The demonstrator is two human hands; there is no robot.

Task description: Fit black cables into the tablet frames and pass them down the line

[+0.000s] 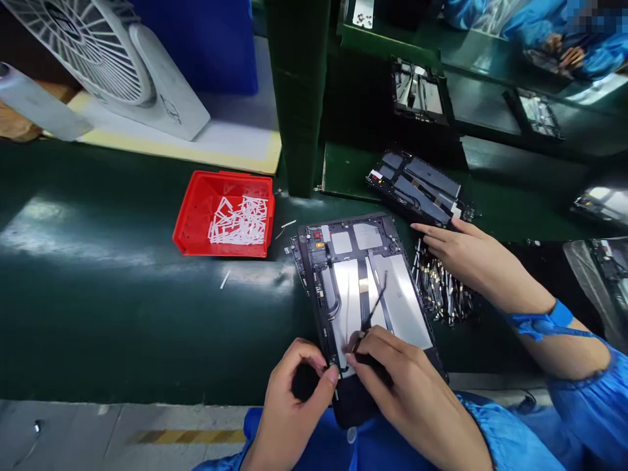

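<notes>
An opened tablet [402, 301], its silver battery and circuit boards bare, rests tilted at the bench's front edge on top of another unit [296, 258]. My left hand [299, 399] pinches the lower left edge of the tablet with thumb and forefinger. Over the lower part of the battery, my right hand [397, 373] is closed on a thin black cable [377, 304], whose free end points up and away. Its other end is hidden by my fingers. Close by on the right lies a pile of thin black and silver cables [446, 288].
Another person's hand [461, 258] reaches in from the right, beside a second opened tablet [417, 186]. A red bin [184, 226] holds white strips; a loose strip [225, 280] lies nearby. A green post [299, 98], a white fan [167, 85] and more tablets [417, 88] stand farther back.
</notes>
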